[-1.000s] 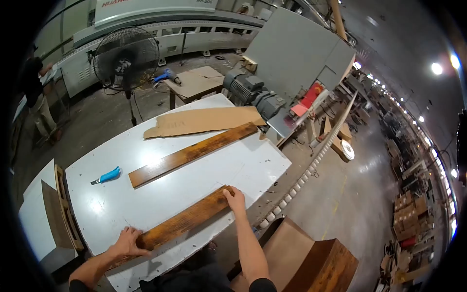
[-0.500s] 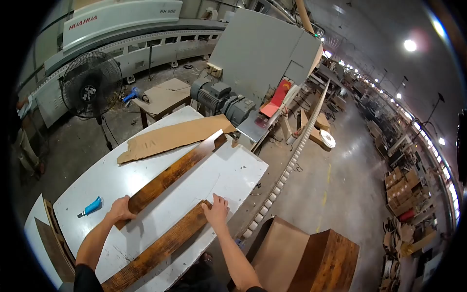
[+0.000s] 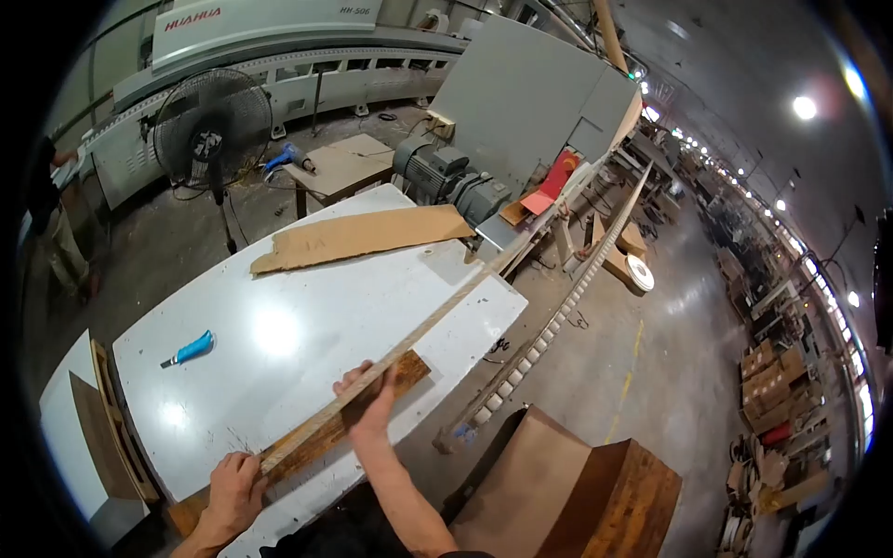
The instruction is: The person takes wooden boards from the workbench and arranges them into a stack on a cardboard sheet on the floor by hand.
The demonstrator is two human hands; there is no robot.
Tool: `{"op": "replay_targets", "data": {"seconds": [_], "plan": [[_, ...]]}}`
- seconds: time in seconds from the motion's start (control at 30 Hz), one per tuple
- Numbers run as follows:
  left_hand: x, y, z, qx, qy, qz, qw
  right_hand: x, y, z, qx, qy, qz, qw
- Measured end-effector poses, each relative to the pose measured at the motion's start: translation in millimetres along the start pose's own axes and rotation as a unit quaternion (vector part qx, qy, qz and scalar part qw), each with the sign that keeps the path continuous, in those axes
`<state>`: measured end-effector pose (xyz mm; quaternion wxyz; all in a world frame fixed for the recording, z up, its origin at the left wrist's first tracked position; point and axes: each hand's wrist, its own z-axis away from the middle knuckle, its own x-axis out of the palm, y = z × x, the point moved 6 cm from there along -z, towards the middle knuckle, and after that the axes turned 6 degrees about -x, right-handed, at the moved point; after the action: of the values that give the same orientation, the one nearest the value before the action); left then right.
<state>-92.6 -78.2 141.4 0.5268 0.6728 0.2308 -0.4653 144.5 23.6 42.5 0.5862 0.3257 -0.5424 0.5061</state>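
Note:
A long wooden board (image 3: 433,321), turned up so its thin pale edge faces me, runs diagonally over the white table toward the machine. My right hand (image 3: 369,405) is closed around its middle, fingers on the far side. My left hand (image 3: 237,485) is closed at its near end, close to the table's front edge. Beneath it a second brown wood-grain board (image 3: 409,370) lies along the front of the table, partly hidden by the held board and my hands. A blue-handled utility knife (image 3: 193,348) lies on the table to the left.
A torn cardboard strip (image 3: 363,237) lies at the back of the white table (image 3: 242,391). Beyond are a motor (image 3: 433,177), a standing fan (image 3: 212,135) and a small table (image 3: 349,163). A person (image 3: 65,223) stands far left. Stacked wood-grain panels (image 3: 605,502) sit at right front.
The farther board has been turned on edge and brought toward me over the nearer board. My right hand has moved from the nearer board onto it; my left hand has come nearer.

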Motion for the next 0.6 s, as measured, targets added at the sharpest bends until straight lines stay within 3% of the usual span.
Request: {"op": "replay_targets", "data": {"seconds": [0.2, 0.27, 0.3, 0.33, 0.4, 0.47, 0.53, 0.57, 0.6], "plan": [[7.8, 56.1, 0.5, 0.121, -0.037, 0.032, 0.991, 23.4, -85.7, 41.1, -0.110, -0.043, 0.013, 0.993], [12.1, 69.8, -3.2, 0.127, -0.058, 0.034, 0.990, 18.6, -119.0, 60.9, -0.157, 0.045, 0.066, 0.984], [10.9, 77.5, -6.3, 0.140, -0.032, 0.024, 0.989, 15.8, -139.9, 73.8, -0.191, 0.165, 0.123, 0.960], [11.3, 84.0, -10.2, 0.133, -0.029, 0.031, 0.990, 15.0, -161.4, 80.6, -0.254, 0.181, 0.154, 0.938], [13.5, 96.7, -23.9, 0.118, -0.022, 0.044, 0.992, 35.9, -202.3, 95.9, -0.367, 0.065, 0.252, 0.893], [31.4, 115.9, -42.8, 0.166, -0.031, 0.175, 0.970, 41.0, -233.0, 114.1, -0.448, 0.116, 0.296, 0.836], [60.4, 138.1, -55.5, 0.160, -0.100, 0.264, 0.946, 69.4, -268.0, 131.3, -0.532, 0.076, 0.369, 0.759], [68.5, 155.4, -58.9, 0.191, -0.066, 0.289, 0.936, 84.6, -284.5, 139.5, -0.558, 0.081, 0.388, 0.729], [82.9, 169.0, -64.0, 0.175, -0.126, 0.301, 0.929, 95.4, -302.2, 146.5, -0.572, 0.078, 0.392, 0.716]]}}
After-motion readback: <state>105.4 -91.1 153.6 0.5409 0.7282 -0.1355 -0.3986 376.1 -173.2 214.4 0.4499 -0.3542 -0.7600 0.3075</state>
